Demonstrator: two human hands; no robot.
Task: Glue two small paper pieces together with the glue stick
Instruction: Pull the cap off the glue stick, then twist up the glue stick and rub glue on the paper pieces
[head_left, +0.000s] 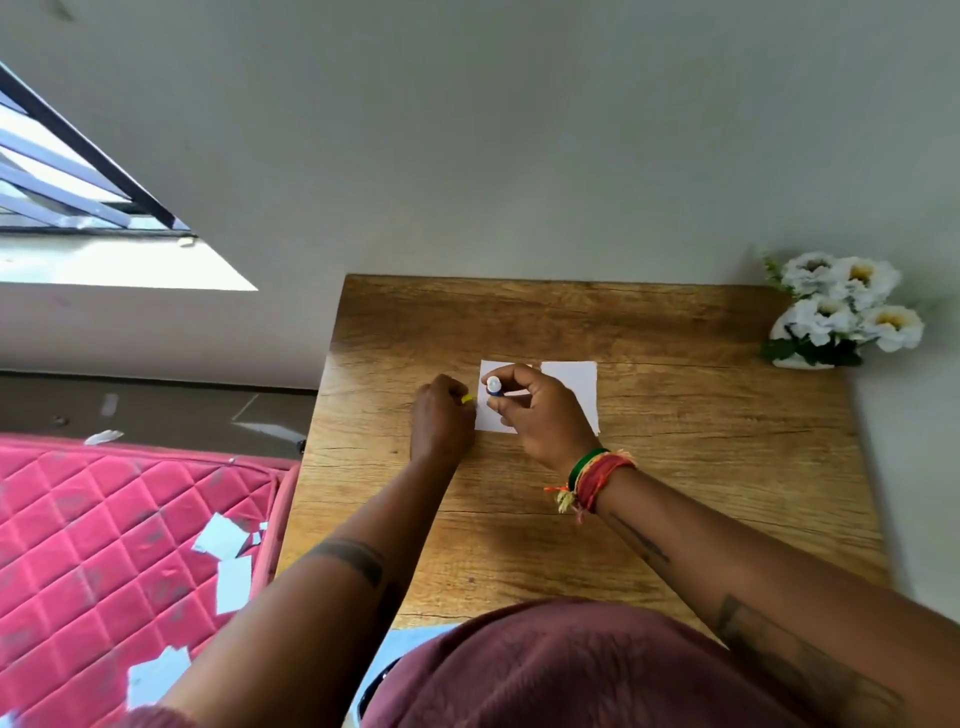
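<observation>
Two small white paper pieces lie side by side on the wooden table (675, 467). My right hand (540, 410) covers part of the left paper piece (488, 418) and grips a blue glue stick (493, 387) whose white tip points up, uncapped. The right paper piece (570, 382) shows beyond my knuckles. Just left of the papers, my left hand (441, 415) is closed around the yellow cap (467, 399), which peeks out between the fingers.
A white vase of white flowers (841, 312) stands at the table's back right corner against the wall. Left of the table lies a pink quilted mattress (104, 545) strewn with paper scraps (223, 535). A window (78, 182) is at the upper left.
</observation>
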